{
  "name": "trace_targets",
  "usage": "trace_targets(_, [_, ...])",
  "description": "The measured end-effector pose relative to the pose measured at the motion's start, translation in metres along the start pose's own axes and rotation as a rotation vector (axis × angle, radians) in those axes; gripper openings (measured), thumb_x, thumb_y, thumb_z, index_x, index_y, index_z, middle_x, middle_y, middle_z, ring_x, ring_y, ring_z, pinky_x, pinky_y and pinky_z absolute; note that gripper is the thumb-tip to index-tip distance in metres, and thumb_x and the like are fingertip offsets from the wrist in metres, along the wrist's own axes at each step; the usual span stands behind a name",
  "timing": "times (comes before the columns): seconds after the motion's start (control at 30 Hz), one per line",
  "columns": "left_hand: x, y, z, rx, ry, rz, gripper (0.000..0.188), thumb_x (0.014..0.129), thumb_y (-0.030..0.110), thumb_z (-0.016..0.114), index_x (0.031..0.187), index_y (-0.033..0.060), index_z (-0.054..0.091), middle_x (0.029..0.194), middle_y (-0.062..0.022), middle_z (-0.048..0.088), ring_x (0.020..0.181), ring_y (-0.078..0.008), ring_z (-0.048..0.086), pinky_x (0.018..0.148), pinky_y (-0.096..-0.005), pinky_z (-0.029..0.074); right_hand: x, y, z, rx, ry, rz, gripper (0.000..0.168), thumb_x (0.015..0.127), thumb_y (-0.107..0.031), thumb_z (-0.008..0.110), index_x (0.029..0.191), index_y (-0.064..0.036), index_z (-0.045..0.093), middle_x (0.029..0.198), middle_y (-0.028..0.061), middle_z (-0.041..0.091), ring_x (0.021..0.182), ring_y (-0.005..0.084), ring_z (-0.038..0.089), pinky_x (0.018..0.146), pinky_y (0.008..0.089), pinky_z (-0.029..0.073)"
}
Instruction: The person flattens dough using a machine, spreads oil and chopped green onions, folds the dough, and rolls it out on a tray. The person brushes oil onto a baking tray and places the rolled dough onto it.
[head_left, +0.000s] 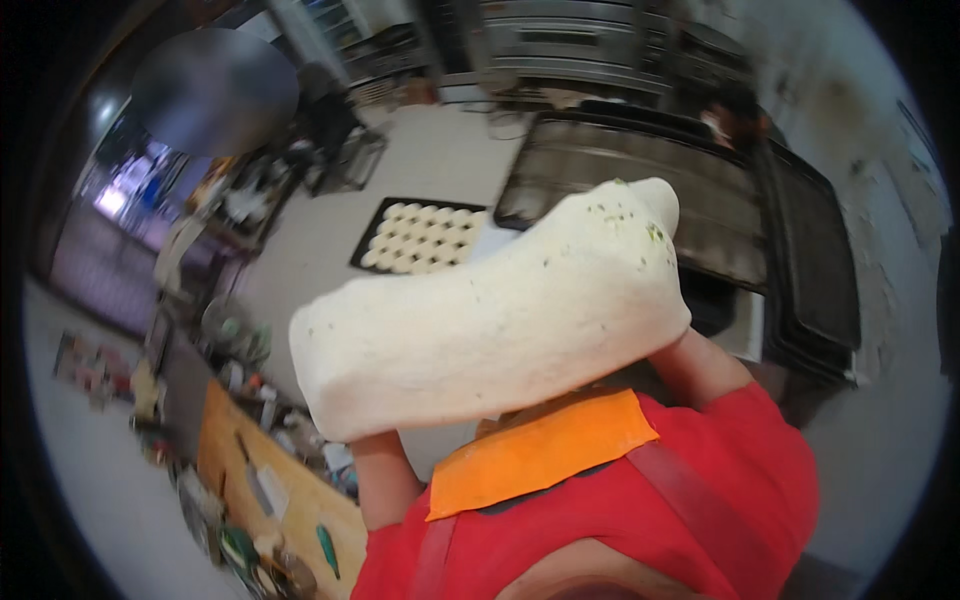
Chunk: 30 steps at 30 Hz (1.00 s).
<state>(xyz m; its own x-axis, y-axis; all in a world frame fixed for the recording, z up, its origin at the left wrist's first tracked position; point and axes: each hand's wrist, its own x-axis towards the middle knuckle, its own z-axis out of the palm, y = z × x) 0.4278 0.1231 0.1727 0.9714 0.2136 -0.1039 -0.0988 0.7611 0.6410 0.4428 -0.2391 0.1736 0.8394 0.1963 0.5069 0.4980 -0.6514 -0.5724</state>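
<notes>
A long, thick slab of pale dough (487, 322) with green flecks, most at its right end, is held up in front of my chest. It sags in the middle and curves upward at the right. My left forearm (386, 476) passes beneath its left end. My right forearm (705, 367) reaches under the right end. Both hands are hidden by the dough, which rests on them. Close behind the dough is the orange bib of an apron (540, 450) over a red top.
A black tray of round dough pieces (424, 236) lies ahead. Large dark baking trays (637, 161) stand at right. Deck ovens (562, 37) line the back. At lower left, a wooden worktop (300, 480) carries a knife (255, 480) and a green-handled tool (328, 551).
</notes>
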Motion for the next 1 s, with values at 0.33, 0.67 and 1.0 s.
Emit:
trace_targets(0.33, [0.172, -0.221, 0.253, -0.101, -0.452, -0.360, 0.039, 0.096, 0.020, 0.052, 0.129, -0.0003, 0.052, 0.130, -0.0144, 0.057, 0.115, -0.0259, 0.056, 0.098, -0.0403, 0.046, 0.032, 0.184, -0.153, 0.373, 0.237, 0.554, 0.028, 0.093, -0.012, 0.051, 0.120, -0.004, 0.053, 0.098, 0.0081, 0.058, 0.090, 0.0160, 0.055, 0.077, 0.0306, 0.045])
trace_targets(0.67, [0.254, -0.268, 0.113, 0.707, -0.094, -0.473, 0.034, 0.092, 0.013, 0.056, 0.122, -0.0020, 0.057, 0.119, -0.0158, 0.064, 0.103, -0.0239, 0.063, 0.087, -0.0368, 0.053, -0.107, 0.183, -0.178, 0.488, 0.154, 1.196, 0.019, 0.085, -0.008, 0.054, 0.096, 0.002, 0.066, 0.055, 0.0053, 0.058, 0.041, 0.0131, 0.050, 0.039, 0.0282, 0.040])
trace_targets(1.0, [0.228, -0.308, 0.171, 2.076, -1.197, 0.535, 0.077, 0.092, 0.037, 0.056, 0.149, -0.0022, 0.022, 0.158, -0.0176, 0.018, 0.147, -0.0320, 0.014, 0.115, -0.0569, 0.008, -0.053, 0.252, -0.131, -0.735, -0.017, 0.644, 0.077, 0.091, -0.044, 0.058, 0.143, 0.007, 0.033, 0.151, 0.0239, 0.030, 0.145, 0.0358, 0.020, 0.118, 0.0451, 0.014])
